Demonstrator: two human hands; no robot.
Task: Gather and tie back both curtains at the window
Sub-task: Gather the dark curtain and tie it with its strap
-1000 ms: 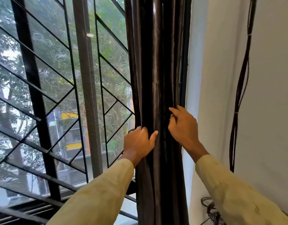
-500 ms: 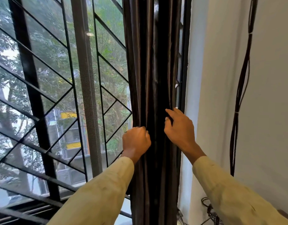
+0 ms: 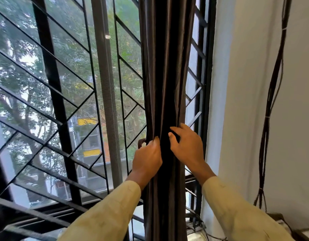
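A dark brown curtain (image 3: 166, 66) hangs gathered into a narrow column at the right side of the window. My left hand (image 3: 147, 158) grips its left folds at about waist height of the bundle. My right hand (image 3: 186, 145) wraps around the right folds, fingers curled over the cloth. A small brown loop or hook (image 3: 141, 142) pokes out just left of my left hand, partly hidden behind the fingers. Only one curtain is in view.
A black metal window grille (image 3: 52, 94) with diagonal bars fills the left, with a grey vertical post (image 3: 106, 94). The white wall (image 3: 237, 101) stands right of the window frame. Dark cables (image 3: 270, 101) hang down the wall to a tangle (image 3: 197, 225) near the floor.
Both hands have squeezed closer together, narrowing the curtain bundle. More grille now shows to the right of the curtain. My left thumb has closed onto the cloth.
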